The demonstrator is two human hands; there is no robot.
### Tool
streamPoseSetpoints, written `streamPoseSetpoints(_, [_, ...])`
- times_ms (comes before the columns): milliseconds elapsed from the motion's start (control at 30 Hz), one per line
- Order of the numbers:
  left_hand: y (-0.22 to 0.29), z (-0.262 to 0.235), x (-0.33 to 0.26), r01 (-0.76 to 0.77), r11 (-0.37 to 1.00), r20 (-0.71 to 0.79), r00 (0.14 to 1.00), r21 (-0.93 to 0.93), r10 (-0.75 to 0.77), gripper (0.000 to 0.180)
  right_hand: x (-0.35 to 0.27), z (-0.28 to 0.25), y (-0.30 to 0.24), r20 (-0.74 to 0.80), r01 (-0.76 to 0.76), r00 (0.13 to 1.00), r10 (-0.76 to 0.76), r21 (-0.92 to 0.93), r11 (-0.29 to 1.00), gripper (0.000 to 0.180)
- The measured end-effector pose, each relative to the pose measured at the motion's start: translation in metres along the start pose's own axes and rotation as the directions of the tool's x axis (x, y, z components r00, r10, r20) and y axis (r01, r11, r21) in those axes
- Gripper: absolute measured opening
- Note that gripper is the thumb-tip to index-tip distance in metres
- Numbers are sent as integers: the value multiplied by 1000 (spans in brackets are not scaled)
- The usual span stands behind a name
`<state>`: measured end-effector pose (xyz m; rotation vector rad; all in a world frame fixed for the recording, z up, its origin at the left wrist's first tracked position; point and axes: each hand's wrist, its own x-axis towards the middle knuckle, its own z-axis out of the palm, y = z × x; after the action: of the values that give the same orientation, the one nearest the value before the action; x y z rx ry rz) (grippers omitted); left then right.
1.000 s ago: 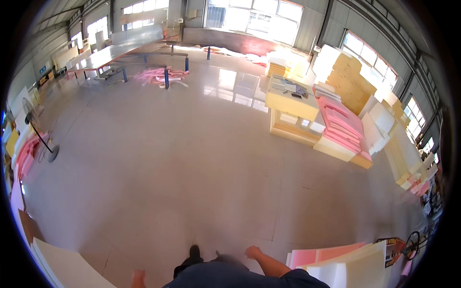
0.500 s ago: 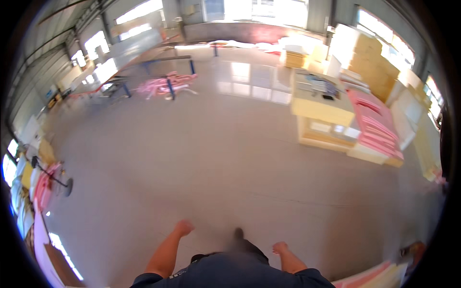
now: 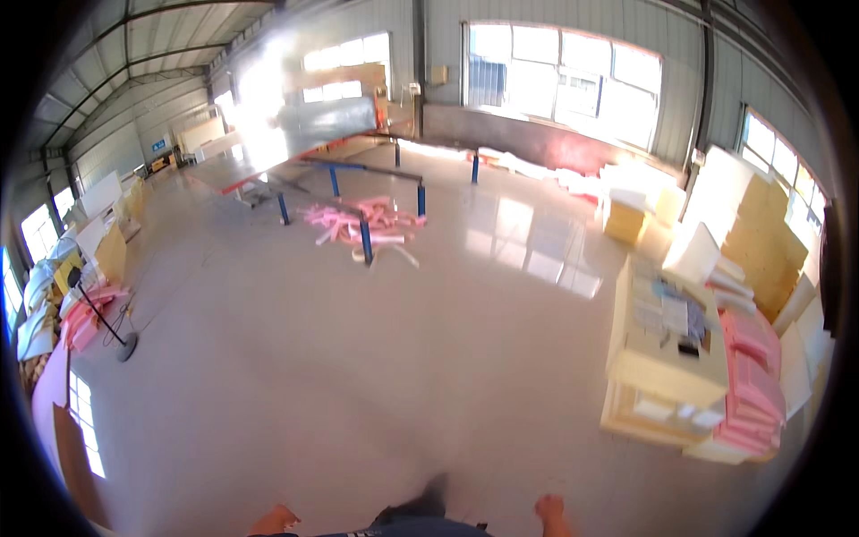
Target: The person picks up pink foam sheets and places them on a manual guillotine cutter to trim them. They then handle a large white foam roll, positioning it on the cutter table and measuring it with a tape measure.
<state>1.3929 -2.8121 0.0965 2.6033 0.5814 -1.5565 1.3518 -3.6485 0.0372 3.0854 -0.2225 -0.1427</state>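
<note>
My left hand [image 3: 274, 519] and my right hand [image 3: 550, 513] just show at the lower edge, swung out to either side of my dark-clothed body. Nothing is in either hand and neither touches anything. My dark shoe [image 3: 431, 494] steps forward between them on the shiny pale concrete floor [image 3: 358, 376]. The nearest thing is a yellow foam block table [image 3: 664, 376] to my right, with papers and small items on top.
Pink foam sheets [image 3: 750, 387] are stacked beside the yellow block. White and yellow foam blocks [image 3: 761, 233] line the right wall. Pink foam scraps [image 3: 362, 222] lie under a long bench on blue legs [image 3: 295, 148] far ahead. A floor stand [image 3: 114, 333] is at left.
The view has tilted up and turned left, so the far windows and the long bench come into sight. My arms have dropped lower in the picture as I step forward.
</note>
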Motion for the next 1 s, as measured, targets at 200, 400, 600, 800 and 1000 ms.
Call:
streamPoseSetpoints(200, [311, -222, 83, -325, 870, -312, 839, 370, 446, 53, 113, 78, 35, 649, 84, 752, -117, 81, 993, 18])
streamPoseSetpoints(400, [674, -435, -28, -947, 310, -549, 218, 81, 807, 40, 227, 93, 84, 656, 26, 734, -176, 232, 972, 21])
streamPoseSetpoints(600, [772, -540, 41, -869, 464, -371, 379, 171, 848, 38, 437, 16, 123, 436, 319, 789, -432, 311, 895, 24])
streamPoseSetpoints(800, [738, -594, 145, -561, 769, -313, 704, 307, 638, 45, 692, -92, 175, 724, -786, 539, 431, 616, -51, 17])
streamPoseSetpoints(1000, [691, -633, 255, -262, 866, -30, 953, 425, 303, 37, 979, -155, 197, 499, -588, 784, 369, 787, 186, 17])
